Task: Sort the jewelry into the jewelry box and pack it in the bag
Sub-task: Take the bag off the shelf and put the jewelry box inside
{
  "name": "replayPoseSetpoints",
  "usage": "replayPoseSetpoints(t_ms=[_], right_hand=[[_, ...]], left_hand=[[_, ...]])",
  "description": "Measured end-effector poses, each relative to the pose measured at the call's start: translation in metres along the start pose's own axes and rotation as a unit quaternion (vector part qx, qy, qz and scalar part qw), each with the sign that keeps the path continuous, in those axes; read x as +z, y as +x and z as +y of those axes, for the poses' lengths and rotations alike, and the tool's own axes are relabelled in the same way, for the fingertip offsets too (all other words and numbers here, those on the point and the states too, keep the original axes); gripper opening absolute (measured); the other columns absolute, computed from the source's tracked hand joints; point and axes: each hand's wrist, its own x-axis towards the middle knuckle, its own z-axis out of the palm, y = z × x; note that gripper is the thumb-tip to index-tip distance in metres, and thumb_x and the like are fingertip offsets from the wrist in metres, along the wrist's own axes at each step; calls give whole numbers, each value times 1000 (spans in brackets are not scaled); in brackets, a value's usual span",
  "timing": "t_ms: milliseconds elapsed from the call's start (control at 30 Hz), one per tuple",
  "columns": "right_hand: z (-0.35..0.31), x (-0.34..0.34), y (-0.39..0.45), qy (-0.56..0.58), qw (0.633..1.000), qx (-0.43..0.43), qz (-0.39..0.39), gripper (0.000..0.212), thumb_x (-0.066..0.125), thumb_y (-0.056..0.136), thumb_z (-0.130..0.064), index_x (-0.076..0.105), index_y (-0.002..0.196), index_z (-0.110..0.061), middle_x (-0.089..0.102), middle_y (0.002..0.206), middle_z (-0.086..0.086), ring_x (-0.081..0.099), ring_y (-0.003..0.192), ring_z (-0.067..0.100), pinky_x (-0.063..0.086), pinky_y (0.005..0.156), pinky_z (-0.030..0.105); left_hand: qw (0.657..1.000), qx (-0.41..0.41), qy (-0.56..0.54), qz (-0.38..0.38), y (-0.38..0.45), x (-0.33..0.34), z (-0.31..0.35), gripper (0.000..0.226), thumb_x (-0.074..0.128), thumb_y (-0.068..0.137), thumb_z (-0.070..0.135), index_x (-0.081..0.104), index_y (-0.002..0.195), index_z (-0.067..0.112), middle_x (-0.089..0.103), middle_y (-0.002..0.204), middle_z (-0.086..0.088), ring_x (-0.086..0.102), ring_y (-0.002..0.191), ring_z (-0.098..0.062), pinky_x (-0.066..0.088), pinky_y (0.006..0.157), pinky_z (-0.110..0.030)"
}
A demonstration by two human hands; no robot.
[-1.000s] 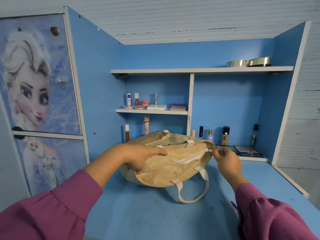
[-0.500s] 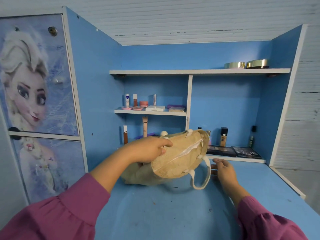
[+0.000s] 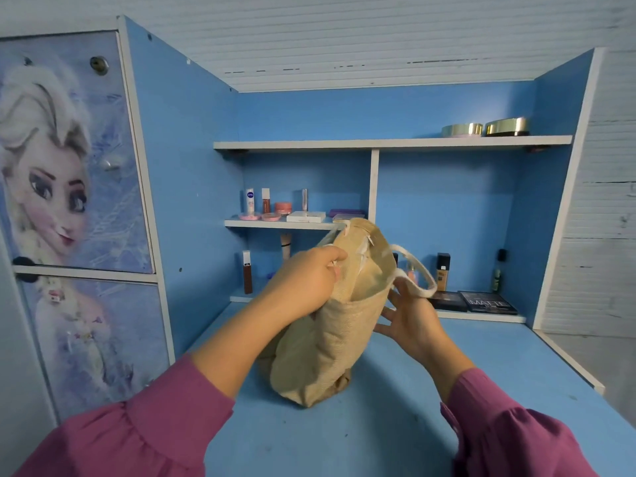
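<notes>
A beige woven bag (image 3: 330, 339) with white handles stands tilted on end on the blue desk (image 3: 378, 425), its zipped top turned up and to the right. My left hand (image 3: 306, 280) grips the bag's upper left side near the zipper. My right hand (image 3: 409, 318) lies against the bag's right side with fingers spread and straight, under a white handle loop (image 3: 418, 270). No jewelry box or jewelry shows; the bag's inside is hidden.
Cosmetics stand on the small left shelf (image 3: 292, 223). Bottles and dark palettes (image 3: 488, 302) sit on the low ledge at the back right. Two round gold tins (image 3: 485, 127) rest on the top shelf. A cabinet door with a cartoon picture (image 3: 69, 201) is at left.
The bag has been swung up from lying flat to standing on end. My right hand let go of the zipper pull and moved to the bag's right side.
</notes>
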Motion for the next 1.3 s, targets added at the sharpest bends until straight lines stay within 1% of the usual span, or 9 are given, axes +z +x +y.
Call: replayPoseSetpoints(t_ms=[133,267,433,567,733,833,933,1133,1300], right_hand=[[-11,23,8,11,998,-34,-45,46,40,97,-51,55,132,-25,57,135,4,54,123,29,41,104,53],[-24,38,3,14,994,-43,-95,57,27,99,-50,52,134,-13,61,128,12,56,121,28,48,99,40],[-33,30,-5,-115,975,-128,-139,63,29,93,-61,40,143,-24,50,142,2,46,132,19,30,113,42],[-32,10,-16,-255,936,-132,-205,84,50,78,-73,22,149,-38,30,154,-12,33,139,7,30,113,37],[-38,7,-31,-362,890,-132,-243,128,86,54,-49,0,147,-48,16,153,-29,26,135,-11,30,104,8],[-43,7,-34,-348,902,-126,-223,108,77,62,-10,18,148,-40,50,136,-20,52,118,-4,44,90,12],[-49,0,-31,-285,938,-116,-157,76,67,50,-16,53,125,-23,69,103,-6,65,97,14,52,73,23],[-61,-19,-14,-227,962,-152,-10,37,51,57,-5,66,89,-16,62,69,-4,55,63,11,44,49,18],[-54,-36,3,-178,966,-163,96,36,56,85,1,64,115,-17,70,99,0,64,81,17,51,60,26]], left_hand=[[997,-13,-44,64,0,8,12,33,44,99,18,59,127,26,59,129,-3,54,115,-24,43,98,-36],[980,-17,-134,144,1,21,18,29,44,99,16,65,118,20,67,112,-5,61,100,-30,46,83,-31],[965,-16,-171,198,6,34,16,30,43,99,14,64,121,14,64,122,-3,58,111,-19,46,96,-36],[972,9,-159,175,10,35,17,29,39,101,27,64,111,16,65,89,3,58,82,-11,48,76,-33],[968,28,-153,196,20,21,2,46,30,100,48,50,135,26,57,132,7,50,122,-10,39,103,-30],[947,23,-200,249,22,18,-7,42,32,100,47,49,134,27,67,114,1,65,96,-9,50,83,-26],[924,-20,-233,304,26,17,-22,35,36,100,43,52,126,27,65,59,-3,55,42,-11,52,55,-32],[903,-135,-194,358,48,26,-78,30,36,94,45,51,113,27,68,87,-4,63,82,-31,52,74,-44],[895,-218,-193,337,54,32,-116,33,50,95,28,48,123,10,62,101,-8,60,92,-29,49,73,-39]])
